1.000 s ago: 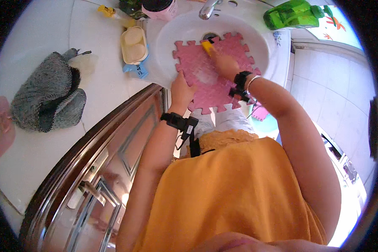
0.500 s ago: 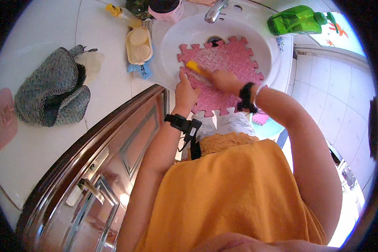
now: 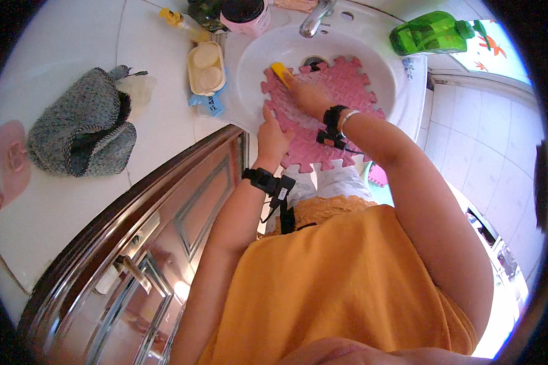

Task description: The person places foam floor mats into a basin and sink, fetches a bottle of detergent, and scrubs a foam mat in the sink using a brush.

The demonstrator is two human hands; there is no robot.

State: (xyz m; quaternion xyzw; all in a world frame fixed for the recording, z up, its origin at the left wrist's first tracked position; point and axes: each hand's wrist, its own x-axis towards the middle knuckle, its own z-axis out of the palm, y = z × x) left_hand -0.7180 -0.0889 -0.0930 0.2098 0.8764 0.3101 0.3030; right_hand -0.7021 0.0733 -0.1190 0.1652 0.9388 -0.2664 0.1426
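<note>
Nearest the camera is the person's orange top, and beside it the dark brown wooden cabinet door (image 3: 164,243) with a metal handle, set under the front edge of the white countertop (image 3: 61,91).

The left hand (image 3: 273,135) wears a black wrist strap and reaches over the front rim of the round white washbasin (image 3: 249,67). Its fingers are curled closed on the left edge of the pink foam puzzle-edged mat (image 3: 341,97), gripping it. The mat lies across the basin, its near edge hanging over the front rim and its far edge by the drain.

The right hand (image 3: 310,97), with a black strap and a pale bracelet at the wrist, rests on top of the mat near its far left corner. Its fingers are closed around a small yellow scrubber (image 3: 280,72), which is pressed against the mat's far left edge.

On the countertop just left of the basin sits a pale yellow soap dish (image 3: 205,67) holding two cream soap bars, with a blue object under its near end. Farther left, well apart, lies a grey knitted cloth bundle (image 3: 82,125), and a flat pink item (image 3: 3,167) sits at the left edge.

At the far edge stand a chrome tap (image 3: 315,17), a pink jar with a dark lid (image 3: 245,13), and a green plastic bottle (image 3: 432,33) lying at the far right corner
</note>
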